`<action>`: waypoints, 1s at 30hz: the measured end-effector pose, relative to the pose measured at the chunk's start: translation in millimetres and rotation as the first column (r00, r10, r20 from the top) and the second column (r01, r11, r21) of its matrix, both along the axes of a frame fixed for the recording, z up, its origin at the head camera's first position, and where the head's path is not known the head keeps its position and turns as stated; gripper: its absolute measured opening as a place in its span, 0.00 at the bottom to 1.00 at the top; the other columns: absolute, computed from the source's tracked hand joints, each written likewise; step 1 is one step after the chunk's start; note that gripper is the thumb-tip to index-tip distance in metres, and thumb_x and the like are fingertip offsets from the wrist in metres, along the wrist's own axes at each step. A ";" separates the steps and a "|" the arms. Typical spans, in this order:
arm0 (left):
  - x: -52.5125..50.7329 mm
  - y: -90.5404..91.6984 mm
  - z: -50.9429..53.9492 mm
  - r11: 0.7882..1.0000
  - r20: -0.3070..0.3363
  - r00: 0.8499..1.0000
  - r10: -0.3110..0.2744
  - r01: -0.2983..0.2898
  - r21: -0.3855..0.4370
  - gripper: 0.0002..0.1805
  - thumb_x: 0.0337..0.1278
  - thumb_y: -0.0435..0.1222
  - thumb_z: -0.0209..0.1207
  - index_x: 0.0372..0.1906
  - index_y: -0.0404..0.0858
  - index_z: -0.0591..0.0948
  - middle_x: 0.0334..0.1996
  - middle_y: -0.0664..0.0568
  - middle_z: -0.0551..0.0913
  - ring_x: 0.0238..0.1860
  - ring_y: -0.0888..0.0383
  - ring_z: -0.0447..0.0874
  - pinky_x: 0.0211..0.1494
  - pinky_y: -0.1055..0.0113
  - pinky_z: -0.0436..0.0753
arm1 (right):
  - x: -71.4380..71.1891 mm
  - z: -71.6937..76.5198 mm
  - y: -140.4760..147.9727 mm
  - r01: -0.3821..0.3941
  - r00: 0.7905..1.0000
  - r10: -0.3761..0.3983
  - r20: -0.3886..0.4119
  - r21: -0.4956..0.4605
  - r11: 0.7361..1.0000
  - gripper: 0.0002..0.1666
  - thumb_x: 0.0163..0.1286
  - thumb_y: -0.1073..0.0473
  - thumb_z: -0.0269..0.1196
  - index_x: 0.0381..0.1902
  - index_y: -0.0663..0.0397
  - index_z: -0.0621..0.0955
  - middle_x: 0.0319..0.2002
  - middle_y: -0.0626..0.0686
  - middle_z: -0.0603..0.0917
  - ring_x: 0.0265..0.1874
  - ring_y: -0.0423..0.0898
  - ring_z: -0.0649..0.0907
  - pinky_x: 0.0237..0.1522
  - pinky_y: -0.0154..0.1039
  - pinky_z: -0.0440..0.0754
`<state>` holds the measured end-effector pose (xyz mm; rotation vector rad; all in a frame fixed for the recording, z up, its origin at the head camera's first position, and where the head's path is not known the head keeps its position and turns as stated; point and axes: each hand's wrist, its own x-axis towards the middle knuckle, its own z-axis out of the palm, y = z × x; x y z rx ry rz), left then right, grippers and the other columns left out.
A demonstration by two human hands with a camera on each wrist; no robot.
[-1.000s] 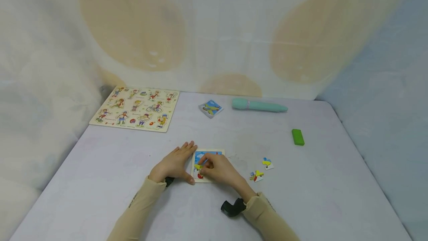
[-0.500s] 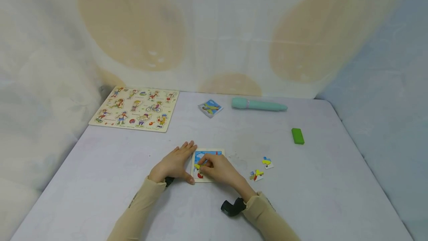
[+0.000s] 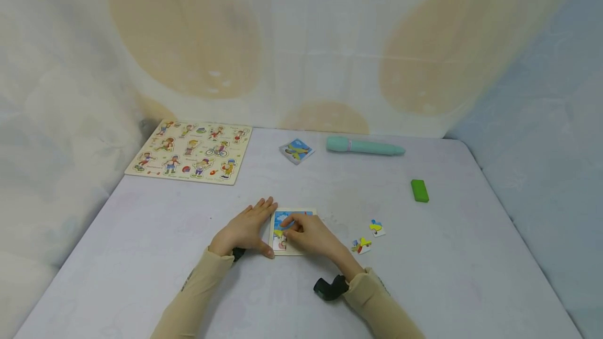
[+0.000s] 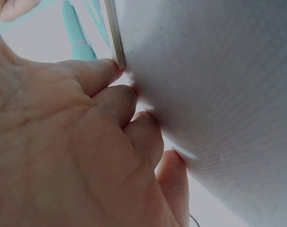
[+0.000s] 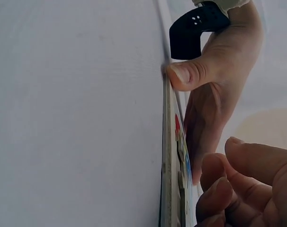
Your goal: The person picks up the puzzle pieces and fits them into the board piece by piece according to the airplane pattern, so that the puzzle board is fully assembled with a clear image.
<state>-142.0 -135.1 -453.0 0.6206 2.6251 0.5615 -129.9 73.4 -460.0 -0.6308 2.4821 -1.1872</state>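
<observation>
We are seeing left hand (image 3: 245, 229) laying outstretched fingers along left edge of jigsaw tray (image 3: 293, 253), lower centre of frame, presumably steadying it; right hand (image 3: 311, 235) is hovering above tray, fingers bending loosely, nothing showing between them; red-and-yellow jigsaw piece (image 3: 363, 246) and blue-and-yellow jigsaw piece (image 3: 376, 228) are lying lower right of centre, likely for easy reach; sports-figure puzzle board (image 3: 192, 164) is resting left of centre, perhaps set aside.
</observation>
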 end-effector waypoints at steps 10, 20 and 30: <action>-1.3 1.9 0.9 1.000 0.004 1.000 0.003 -0.003 0.008 0.65 0.29 0.50 0.78 0.75 0.34 0.55 0.77 0.40 0.50 0.78 0.42 0.44 0.79 0.45 0.49 | -3.0 5.2 10.8 0.029 1.000 -0.029 -0.006 -0.007 1.000 0.09 0.69 0.58 0.60 0.44 0.51 0.83 0.28 0.45 0.83 0.26 0.38 0.76 0.28 0.28 0.73; 0.4 5.0 0.8 1.000 0.015 1.000 0.005 -0.005 0.013 0.65 0.28 0.49 0.79 0.75 0.33 0.55 0.77 0.40 0.50 0.78 0.42 0.44 0.79 0.45 0.49 | -6.6 9.3 39.8 0.121 0.992 -0.119 0.046 -0.050 0.991 0.10 0.69 0.59 0.61 0.46 0.54 0.82 0.29 0.52 0.84 0.24 0.41 0.76 0.25 0.28 0.71; -0.6 2.0 1.8 1.000 0.028 0.999 0.022 -0.023 0.002 0.65 0.29 0.48 0.79 0.76 0.35 0.54 0.78 0.42 0.49 0.79 0.44 0.42 0.80 0.46 0.47 | -9.4 0.2 80.4 0.267 0.962 -0.268 0.049 0.033 0.963 0.09 0.69 0.55 0.62 0.45 0.48 0.82 0.27 0.47 0.80 0.25 0.40 0.75 0.26 0.29 0.73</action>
